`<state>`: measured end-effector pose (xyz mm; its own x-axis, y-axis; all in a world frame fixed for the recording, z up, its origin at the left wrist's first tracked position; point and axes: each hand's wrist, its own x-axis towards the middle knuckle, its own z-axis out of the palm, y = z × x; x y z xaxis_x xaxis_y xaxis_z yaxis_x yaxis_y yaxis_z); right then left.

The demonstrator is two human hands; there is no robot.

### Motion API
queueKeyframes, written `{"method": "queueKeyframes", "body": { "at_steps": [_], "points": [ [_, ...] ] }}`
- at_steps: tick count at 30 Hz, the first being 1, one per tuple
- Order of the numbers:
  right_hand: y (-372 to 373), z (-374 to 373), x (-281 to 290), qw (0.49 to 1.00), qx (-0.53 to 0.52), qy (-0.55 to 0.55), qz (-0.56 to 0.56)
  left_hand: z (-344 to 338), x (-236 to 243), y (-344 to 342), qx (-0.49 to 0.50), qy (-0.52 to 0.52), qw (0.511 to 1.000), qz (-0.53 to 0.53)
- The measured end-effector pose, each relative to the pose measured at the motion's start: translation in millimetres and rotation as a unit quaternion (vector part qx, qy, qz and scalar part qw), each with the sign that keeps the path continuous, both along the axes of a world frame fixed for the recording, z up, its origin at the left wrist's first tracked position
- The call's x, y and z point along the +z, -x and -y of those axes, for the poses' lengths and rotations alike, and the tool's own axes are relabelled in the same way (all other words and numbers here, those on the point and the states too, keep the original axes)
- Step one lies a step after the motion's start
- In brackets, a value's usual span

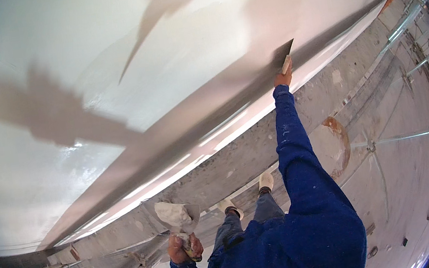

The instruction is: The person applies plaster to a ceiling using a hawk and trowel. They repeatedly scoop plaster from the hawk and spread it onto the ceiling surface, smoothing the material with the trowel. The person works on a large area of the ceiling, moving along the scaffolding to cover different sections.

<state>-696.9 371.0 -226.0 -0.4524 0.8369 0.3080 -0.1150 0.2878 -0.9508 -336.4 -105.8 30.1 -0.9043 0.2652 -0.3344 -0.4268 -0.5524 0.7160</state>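
My right hand (283, 78) reaches far up and to the right, closed round the pale handle of a plastering trowel (287, 60). Its thin dark blade stands close to the smooth white wall (172, 58); from here I cannot tell whether it touches. Low and left of centre, my left hand (185, 248) grips the handle of a broad putty knife (195, 215). A thick lump of off-white putty (173, 213) lies on that blade, which is away from the wall. Dark shadows of arms and tools fall across the wall.
My feet (265, 181) stand on a narrow grey plank platform (243, 191) along the wall's base. A round rust-stained pale patch (338, 142) lies to the right. Metal scaffold tubes (404, 137) run at the right and lower left, with the floor below.
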Motion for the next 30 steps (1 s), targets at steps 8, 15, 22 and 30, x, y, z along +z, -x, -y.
{"method": "queueKeyframes", "body": {
  "at_steps": [8,15,22,30],
  "points": [
    [-14,89,20,0.997,0.024,0.07,0.016,46,5,-4,-0.007,-0.026,1.0,0.007],
    [-40,172,-4,0.995,0.043,0.077,0.039,95,2,-23,-0.021,-0.027,0.999,0.015],
    [-56,255,-11,0.993,0.061,0.087,0.052,134,1,-39,-0.095,-0.037,0.995,0.012],
    [-77,373,16,0.993,0.057,0.099,0.023,150,13,-56,-0.075,-0.045,0.996,0.008]
  ]
}}
